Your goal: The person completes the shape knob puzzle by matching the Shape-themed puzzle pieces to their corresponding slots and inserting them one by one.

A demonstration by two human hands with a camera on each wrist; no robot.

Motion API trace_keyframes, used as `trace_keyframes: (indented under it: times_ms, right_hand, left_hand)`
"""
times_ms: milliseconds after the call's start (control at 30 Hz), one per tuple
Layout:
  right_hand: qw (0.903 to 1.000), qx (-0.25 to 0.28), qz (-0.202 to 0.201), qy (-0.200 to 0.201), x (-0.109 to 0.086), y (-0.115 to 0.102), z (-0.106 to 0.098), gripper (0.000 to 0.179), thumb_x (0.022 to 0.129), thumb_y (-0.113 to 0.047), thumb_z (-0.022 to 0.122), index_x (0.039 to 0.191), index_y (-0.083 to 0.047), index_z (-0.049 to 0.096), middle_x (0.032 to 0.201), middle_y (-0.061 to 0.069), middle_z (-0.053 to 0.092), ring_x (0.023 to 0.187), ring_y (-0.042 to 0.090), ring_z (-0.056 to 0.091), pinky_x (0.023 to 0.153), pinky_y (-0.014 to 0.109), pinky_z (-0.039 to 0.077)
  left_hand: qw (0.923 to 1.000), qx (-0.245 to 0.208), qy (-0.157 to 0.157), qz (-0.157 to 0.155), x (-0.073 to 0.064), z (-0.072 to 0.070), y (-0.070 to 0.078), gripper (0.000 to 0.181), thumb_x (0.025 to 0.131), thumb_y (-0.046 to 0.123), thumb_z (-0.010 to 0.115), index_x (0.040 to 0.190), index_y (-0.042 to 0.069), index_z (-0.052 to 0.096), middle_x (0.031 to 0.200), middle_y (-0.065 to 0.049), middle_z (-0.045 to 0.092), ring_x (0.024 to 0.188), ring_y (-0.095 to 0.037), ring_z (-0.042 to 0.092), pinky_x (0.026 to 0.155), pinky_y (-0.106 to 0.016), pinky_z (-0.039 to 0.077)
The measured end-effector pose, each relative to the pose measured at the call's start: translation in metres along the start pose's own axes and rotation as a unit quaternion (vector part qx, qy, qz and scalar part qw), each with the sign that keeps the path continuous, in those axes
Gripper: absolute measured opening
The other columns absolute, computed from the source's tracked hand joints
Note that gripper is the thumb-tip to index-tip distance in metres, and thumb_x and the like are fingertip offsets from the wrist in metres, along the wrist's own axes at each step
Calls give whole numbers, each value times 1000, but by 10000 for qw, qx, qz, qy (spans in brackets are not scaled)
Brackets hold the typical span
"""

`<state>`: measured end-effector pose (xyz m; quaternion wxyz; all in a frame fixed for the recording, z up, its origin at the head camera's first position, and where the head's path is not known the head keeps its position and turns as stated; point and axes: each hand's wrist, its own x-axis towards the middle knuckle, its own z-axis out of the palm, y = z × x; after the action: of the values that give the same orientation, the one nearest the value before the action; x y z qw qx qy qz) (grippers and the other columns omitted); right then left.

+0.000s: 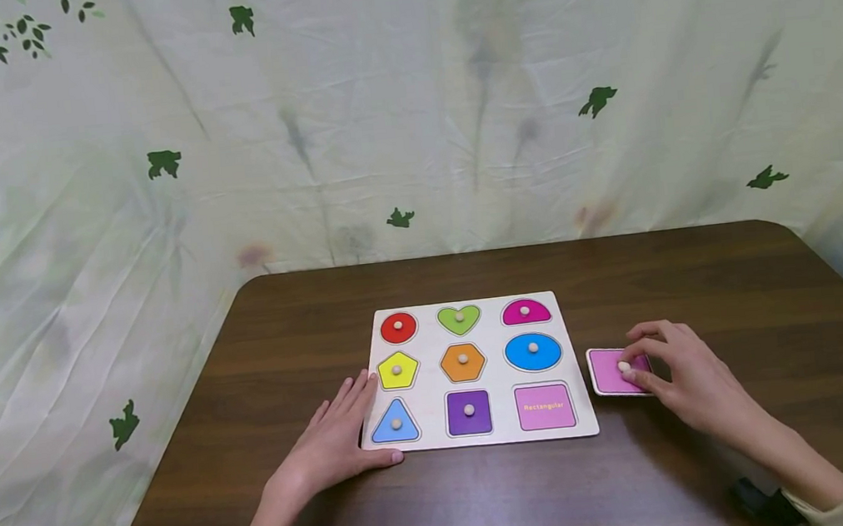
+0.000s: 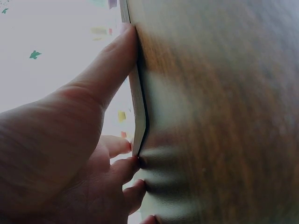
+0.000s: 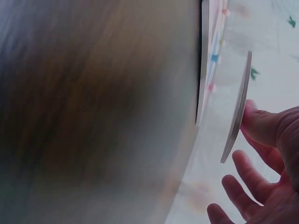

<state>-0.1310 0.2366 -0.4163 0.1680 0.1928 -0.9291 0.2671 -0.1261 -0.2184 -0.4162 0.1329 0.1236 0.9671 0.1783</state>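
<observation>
A white peg puzzle board [image 1: 431,417] lies on the table with colourful knobbed shapes set in it. Its front right recess [image 1: 546,419] holds no piece and shows pink with the word "Rectangular". My left hand [image 1: 335,442] rests against the board's front left corner, fingers extended along the left side and thumb at the front edge [image 2: 137,100]. To the right of the board, my right hand [image 1: 683,378] pinches the white knob of a pink rectangular puzzle piece [image 1: 608,372] between thumb and index finger. In the right wrist view this piece [image 3: 238,112] hangs above the tabletop.
The brown wooden table [image 1: 304,298] has rounded far corners. Behind it hangs a pale curtain [image 1: 410,130] with green leaf prints. Seated pieces include a purple square [image 1: 481,425], a blue oval [image 1: 516,355] and a blue triangle [image 1: 387,435].
</observation>
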Motion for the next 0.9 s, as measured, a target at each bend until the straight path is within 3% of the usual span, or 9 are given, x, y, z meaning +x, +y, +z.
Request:
trace_keyframes:
  times_ms: [600, 900]
  right_hand:
    - [9983, 112, 109, -566, 4, -24, 18, 23, 74, -10, 86, 90, -21, 74, 116, 9, 60, 112, 33, 47, 91, 60, 41]
    - [9988, 136, -258, -401, 8, -31, 29, 21, 74, -15, 87, 87, -24, 74, 114, 4, 61, 112, 30, 48, 92, 56, 38]
  left_hand:
    - [10000, -48, 17, 16, -2, 0, 1, 114, 72, 67, 74, 158, 12, 23, 163, -9, 18, 149, -32, 13, 114, -61, 15]
    - [9999, -102, 17, 17, -2, -1, 1, 113, 73, 66, 74, 157, 11, 23, 163, -8, 18, 149, -32, 12, 114, -61, 15]
